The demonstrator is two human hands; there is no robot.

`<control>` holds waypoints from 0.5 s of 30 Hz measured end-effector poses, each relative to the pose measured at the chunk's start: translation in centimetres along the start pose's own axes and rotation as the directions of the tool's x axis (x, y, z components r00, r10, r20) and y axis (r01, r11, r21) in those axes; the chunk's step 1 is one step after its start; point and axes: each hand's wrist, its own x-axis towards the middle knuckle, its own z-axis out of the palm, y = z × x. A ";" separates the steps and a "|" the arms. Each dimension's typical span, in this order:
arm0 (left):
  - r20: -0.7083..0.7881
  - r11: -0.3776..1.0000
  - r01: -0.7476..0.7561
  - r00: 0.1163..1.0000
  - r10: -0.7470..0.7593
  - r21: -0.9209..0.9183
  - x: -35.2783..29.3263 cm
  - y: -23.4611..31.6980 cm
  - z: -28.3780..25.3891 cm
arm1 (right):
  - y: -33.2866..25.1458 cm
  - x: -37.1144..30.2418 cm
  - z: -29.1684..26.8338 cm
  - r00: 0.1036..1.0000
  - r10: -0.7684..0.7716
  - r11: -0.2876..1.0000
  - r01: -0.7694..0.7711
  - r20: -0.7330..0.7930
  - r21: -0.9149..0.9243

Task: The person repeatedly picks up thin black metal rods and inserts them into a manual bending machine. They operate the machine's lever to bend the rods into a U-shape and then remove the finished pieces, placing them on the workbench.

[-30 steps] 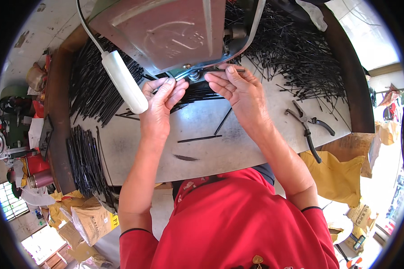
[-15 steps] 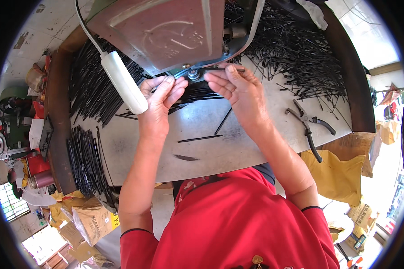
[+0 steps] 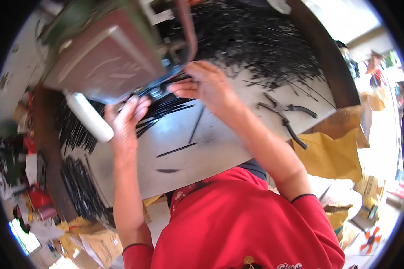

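A machine with a reddish-brown panel (image 3: 107,62) hangs over the far side of the metal tabletop. At its lower edge my left hand (image 3: 125,120) is closed in a pinch, thumb against fingers; motion blur hides what it grips. On the other side of a small round metal part (image 3: 155,92), my right hand (image 3: 213,89) pinches a thin black rod (image 3: 178,80). The rod points toward the round part under the machine; whether it reaches the left fingers I cannot tell. Several black rods (image 3: 166,109) lie just below the hands.
A white lamp-like tube (image 3: 90,117) hangs beside my left hand. Pliers with black handles (image 3: 280,111) lie at the right. A heap of thin black rods (image 3: 260,49) covers the far right, and a bundle (image 3: 83,186) sits at the left edge. Dark raised boards (image 3: 332,67) border the table.
The whole view has turned and shifted, so machine and hands appear farther left and tilted. Both hands remain at the machine's lower edge, the right one still with the black rod.
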 end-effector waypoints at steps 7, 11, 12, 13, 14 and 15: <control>-0.128 0.987 0.006 0.991 -0.028 -0.163 -0.1 -0.6 0.9 | 0.1 -1.1 0.4 0.998 -0.002 0.999 0.004 -0.062 0.036; -0.090 0.908 0.072 0.989 -0.119 -0.412 0.7 -1.7 -1.0 | -1.1 -4.2 -0.9 0.991 -0.070 0.707 0.130 0.115 -0.695; -0.104 0.904 0.075 0.986 -0.130 -0.420 0.5 -1.4 -1.6 | -2.3 -5.5 -1.1 0.984 -0.122 0.613 0.179 0.132 -0.769; -0.083 0.898 0.087 0.987 -0.135 -0.431 0.1 -0.9 -2.0 | -3.1 -6.0 -2.5 0.960 -0.233 0.410 0.243 0.157 -0.879; -0.113 0.905 0.063 0.986 -0.121 -0.421 -0.2 -0.8 -2.2 | -4.1 -6.3 -4.0 0.920 -0.332 0.178 0.278 0.208 -0.944; -0.142 0.912 0.040 0.984 -0.106 -0.408 -0.4 -0.4 -2.3 | -5.1 -6.6 -5.7 0.871 -0.425 -0.112 0.219 0.246 -0.969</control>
